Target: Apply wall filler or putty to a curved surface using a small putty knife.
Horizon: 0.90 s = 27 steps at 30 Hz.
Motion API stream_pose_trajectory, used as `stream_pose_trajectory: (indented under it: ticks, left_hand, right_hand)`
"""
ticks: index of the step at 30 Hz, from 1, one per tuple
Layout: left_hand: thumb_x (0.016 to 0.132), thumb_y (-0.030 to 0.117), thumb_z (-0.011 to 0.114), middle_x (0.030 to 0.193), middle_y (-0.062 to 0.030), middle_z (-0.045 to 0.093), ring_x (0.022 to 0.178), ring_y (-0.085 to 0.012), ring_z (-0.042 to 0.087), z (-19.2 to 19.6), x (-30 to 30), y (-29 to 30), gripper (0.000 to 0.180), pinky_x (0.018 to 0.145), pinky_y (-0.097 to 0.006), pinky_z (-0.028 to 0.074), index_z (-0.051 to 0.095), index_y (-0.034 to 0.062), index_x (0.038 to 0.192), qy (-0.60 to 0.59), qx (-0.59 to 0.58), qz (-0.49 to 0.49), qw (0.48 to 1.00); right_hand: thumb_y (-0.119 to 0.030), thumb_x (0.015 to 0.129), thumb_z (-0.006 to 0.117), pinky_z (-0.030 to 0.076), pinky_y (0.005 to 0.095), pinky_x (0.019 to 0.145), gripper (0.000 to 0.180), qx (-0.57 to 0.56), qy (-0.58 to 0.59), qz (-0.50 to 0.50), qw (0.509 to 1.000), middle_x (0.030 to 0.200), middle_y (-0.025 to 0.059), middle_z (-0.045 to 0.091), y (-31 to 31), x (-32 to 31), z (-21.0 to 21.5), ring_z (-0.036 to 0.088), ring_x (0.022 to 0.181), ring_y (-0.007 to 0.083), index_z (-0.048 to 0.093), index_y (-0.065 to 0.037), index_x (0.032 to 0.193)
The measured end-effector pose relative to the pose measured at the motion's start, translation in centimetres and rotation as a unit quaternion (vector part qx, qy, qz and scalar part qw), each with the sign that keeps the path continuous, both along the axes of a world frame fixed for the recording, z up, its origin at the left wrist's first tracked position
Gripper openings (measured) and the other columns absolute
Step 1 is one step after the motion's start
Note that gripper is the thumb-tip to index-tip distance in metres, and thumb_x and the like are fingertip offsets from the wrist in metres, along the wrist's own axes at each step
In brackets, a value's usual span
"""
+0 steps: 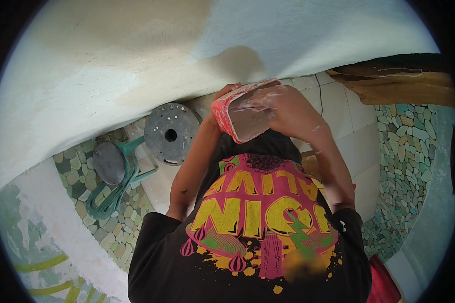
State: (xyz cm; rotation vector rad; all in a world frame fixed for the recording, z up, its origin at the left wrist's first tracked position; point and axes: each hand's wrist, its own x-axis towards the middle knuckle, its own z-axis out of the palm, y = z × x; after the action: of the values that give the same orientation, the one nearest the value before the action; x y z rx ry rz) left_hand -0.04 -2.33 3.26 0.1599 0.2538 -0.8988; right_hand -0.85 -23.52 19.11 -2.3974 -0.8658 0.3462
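Observation:
In front of my chest is a red rectangular tub (221,112), tilted so that its opening faces me. White paste smears its rim, and its inner wall looks greyish. My left hand (226,92) is closed around the tub's left side, with a few fingers showing at the far edge. My right hand (283,103) reaches over the right side into the opening. White smears cover this hand and dot the forearm. Its fingers are hard to make out against the tub's inside, so whether they hold anything is unclear.
A wall (111,55) with damp-looking patches rises ahead. Left stand a round grey disc with holes (173,132) and a green stool-like frame (129,159) with a dark round top. Brown sheeting (399,86) lies at the far right, by pebble flooring (404,146). A red object (384,280) sits lower right.

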Motion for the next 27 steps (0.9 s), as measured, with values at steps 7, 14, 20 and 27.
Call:
stream_pose_trajectory:
  ticks: [7, 14, 20, 27]
  left_hand:
    - [0.107, 0.033, 0.040, 0.142, -0.0190, 0.061, 0.124, -0.0341, 0.063, 0.4, 1.2, -0.1, 0.051, 0.103, -0.054, 0.053, 0.052, 0.0034, 0.147, -0.271, 0.251, 0.045, 0.928]
    - [0.103, 0.053, 0.035, 0.160, -0.0135, 0.045, 0.144, -0.0339, 0.048, -1.5, -0.3, 0.6, 0.072, 0.119, -0.052, 0.040, 0.036, 0.0098, 0.160, -0.007, -0.043, 0.074, 0.996]
    - [0.099, 0.054, 0.042, 0.160, -0.0152, 0.046, 0.148, -0.0375, 0.042, -0.4, -0.9, 1.3, 0.073, 0.124, -0.055, 0.032, 0.044, 0.0085, 0.156, -0.024, -0.152, 0.111, 0.982]
    - [0.102, 0.042, 0.041, 0.153, -0.0183, 0.053, 0.142, -0.0397, 0.050, 2.0, 1.0, 1.7, 0.063, 0.121, -0.054, 0.037, 0.047, 0.0055, 0.153, -0.082, -0.056, 0.079, 0.992]
  right_hand:
    - [0.004, 0.088, 0.073, 0.056, 0.0377, 0.095, 0.029, 0.315, 0.394, -0.251, 0.826, 0.118, 0.0106, 0.073, -4.8, 2.2, -0.4, 0.068, 0.115, 0.0247, 0.073, -0.003, 0.116]
    - [-0.007, 0.095, 0.066, 0.056, 0.0426, 0.099, 0.034, 0.810, 0.420, -0.210, 0.352, 0.123, 0.0115, 0.070, -2.4, 0.2, -7.0, 0.069, 0.111, 0.0254, 0.064, -0.004, 0.129]
    - [-0.008, 0.097, 0.064, 0.054, 0.0419, 0.102, 0.035, 0.889, 0.249, -0.168, 0.345, 0.119, 0.0087, 0.070, -3.8, 1.2, 4.3, 0.068, 0.110, 0.0222, 0.063, -0.004, 0.131]
    - [0.002, 0.086, 0.071, 0.056, 0.0448, 0.098, 0.032, 0.289, -0.621, -0.245, 0.686, 0.116, 0.0149, 0.075, -9.2, 8.0, 20.8, 0.071, 0.112, 0.0320, 0.076, -0.003, 0.117]
